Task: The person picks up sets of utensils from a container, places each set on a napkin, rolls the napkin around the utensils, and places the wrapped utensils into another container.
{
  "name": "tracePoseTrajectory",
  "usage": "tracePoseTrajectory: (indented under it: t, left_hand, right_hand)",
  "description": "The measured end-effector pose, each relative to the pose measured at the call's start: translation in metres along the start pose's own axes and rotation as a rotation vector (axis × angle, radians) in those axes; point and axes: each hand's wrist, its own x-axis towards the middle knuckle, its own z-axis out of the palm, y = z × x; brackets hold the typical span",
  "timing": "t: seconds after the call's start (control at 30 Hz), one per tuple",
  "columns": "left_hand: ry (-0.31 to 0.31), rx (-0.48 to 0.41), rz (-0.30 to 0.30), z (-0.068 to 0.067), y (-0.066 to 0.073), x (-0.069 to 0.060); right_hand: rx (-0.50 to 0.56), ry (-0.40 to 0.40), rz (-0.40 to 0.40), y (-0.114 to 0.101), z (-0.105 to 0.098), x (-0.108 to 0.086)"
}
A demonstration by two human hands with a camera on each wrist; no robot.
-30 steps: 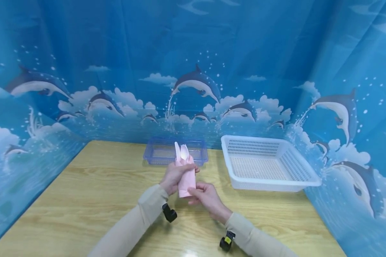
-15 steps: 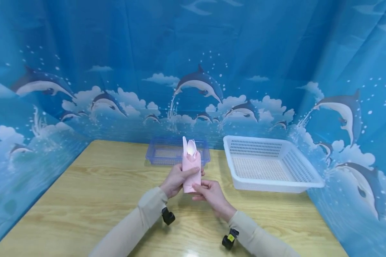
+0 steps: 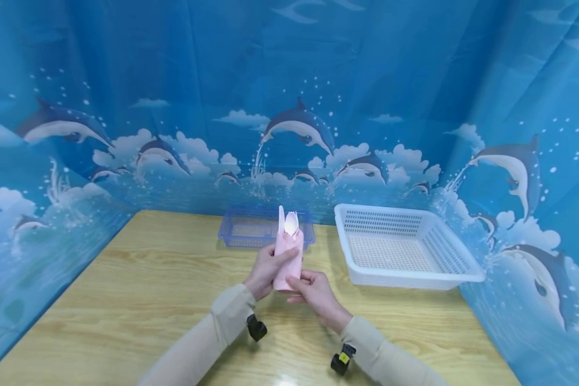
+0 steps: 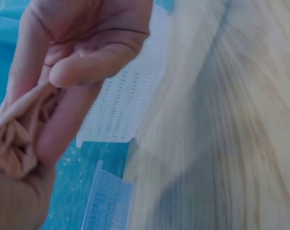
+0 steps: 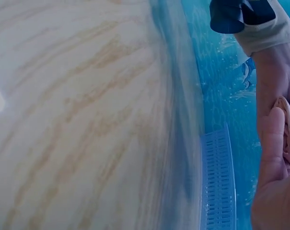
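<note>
A folded pink napkin pouch (image 3: 288,262) stands tilted up in front of me, with a spoon (image 3: 291,223), a knife (image 3: 281,219) and a fork (image 3: 296,215) poking out of its top; the fork is mostly behind the spoon. My left hand (image 3: 265,271) grips the pouch around its middle, thumb across the front. Low on the pouch, my right hand (image 3: 318,295) pinches the bottom right corner between thumb and fingers. The left wrist view has the crumpled lower end of the napkin (image 4: 17,136) between the hands.
Behind the hands, a blue-purple perforated basket (image 3: 241,228) sits at the table's back edge. A larger white plastic basket (image 3: 410,276) stands to the right. The wooden table (image 3: 140,279) meets a dolphin-print curtain (image 3: 212,96) at the back and sides.
Over the last second the pouch and both hands shifted slightly right, and the pouch now leans a little to the right. Both hands have kept their hold.
</note>
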Motion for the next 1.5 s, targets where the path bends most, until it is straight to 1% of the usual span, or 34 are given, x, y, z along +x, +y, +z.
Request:
tracePoseTrajectory:
  t: [0.07,0.13,0.2,0.43,0.63,0.77,0.9,1.0,1.13,1.2,1.3,1.43,1.5]
  left_hand:
    - [0.075,0.033,0.019,0.001,0.0,0.001]
    - [0.119,0.047,0.025,0.002,0.0,0.002]
    - [0.128,0.043,0.02,0.002,0.0,0.003]
    - [0.114,0.019,0.006,0.001,-0.001,0.004]
    - [0.085,-0.02,-0.002,0.001,0.001,0.003]
    - [0.071,-0.055,-0.022,0.0,-0.001,0.005]
    - [0.034,-0.089,-0.043,-0.003,-0.002,0.006]
    - [0.0,-0.081,-0.041,-0.005,-0.003,0.005]
    - [-0.037,-0.051,-0.022,-0.007,-0.002,0.004]
    - [-0.056,-0.042,-0.02,-0.008,-0.001,0.004]
    - [-0.101,-0.015,-0.013,-0.009,0.001,0.004]
    - [-0.158,0.008,-0.014,-0.01,0.002,0.002]
    - [-0.175,0.011,-0.013,-0.011,0.002,0.001]
  right_hand:
    - [-0.001,0.009,0.002,0.002,0.0,0.0]
    - [0.002,0.013,0.005,0.003,0.0,0.0]
    - [0.006,0.013,0.005,0.004,0.0,-0.001]
    - [-0.002,0.017,0.006,0.003,0.0,-0.001]
    - [-0.009,0.024,0.004,0.001,-0.001,0.0]
    - [-0.013,0.029,0.005,0.003,-0.003,0.0]
    - [-0.014,0.035,-0.005,0.003,-0.005,0.001]
    - [-0.014,0.049,-0.01,0.001,-0.007,0.001]
    - [-0.027,0.067,-0.016,-0.004,-0.01,0.001]
    - [-0.039,0.067,-0.019,-0.006,-0.011,0.001]
    - [-0.06,0.061,-0.022,-0.01,-0.014,0.001]
    - [-0.073,0.059,-0.023,-0.02,-0.021,0.002]
    - [-0.07,0.065,-0.023,-0.027,-0.025,0.003]
